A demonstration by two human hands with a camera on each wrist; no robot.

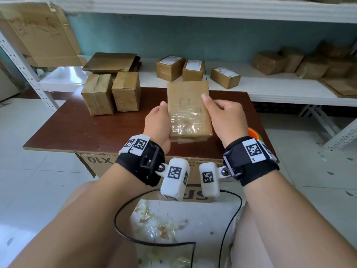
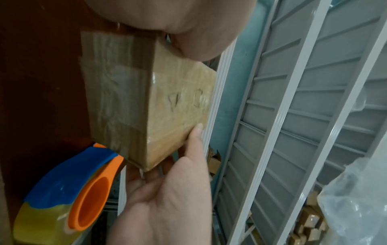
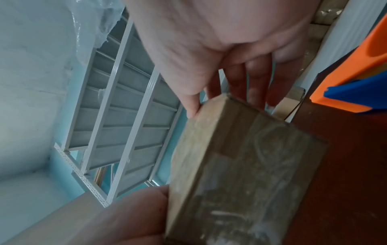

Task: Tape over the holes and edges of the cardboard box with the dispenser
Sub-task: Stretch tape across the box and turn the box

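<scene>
A person sits at a dark wooden table (image 1: pixel 81 124) and holds a small cardboard box (image 1: pixel 188 105) up off it with both hands, one broad face turned toward the head camera. The left hand (image 1: pixel 157 124) grips the box's left side, thumb lying along the front edge and the other fingers hidden behind. The right hand (image 1: pixel 225 118) grips the right side, thumb tip pressed on the front face; the right wrist view shows its fingers (image 3: pixel 254 82) held close together behind the far side of the box. Glossy clear tape already covers the lower half of the facing side, wrinkled in places, and more tape wraps the bottom edge and the narrow sides seen from the wrists. The upper half of that face looks matte, with a faint square outline in the middle; whether it is taped cannot be told. The tape dispenser (image 2: pixel 69 195), orange and blue with a yellowish roll, rests on the table near the person's right hand, held by neither hand. The taping looks well advanced, and the box seems to be getting checked or turned to find uncovered holes and edges. Two plain boxes (image 1: pixel 111 93) stand on the table to the left, and more boxes sit on the white shelf (image 1: pixel 270 86) behind.
</scene>
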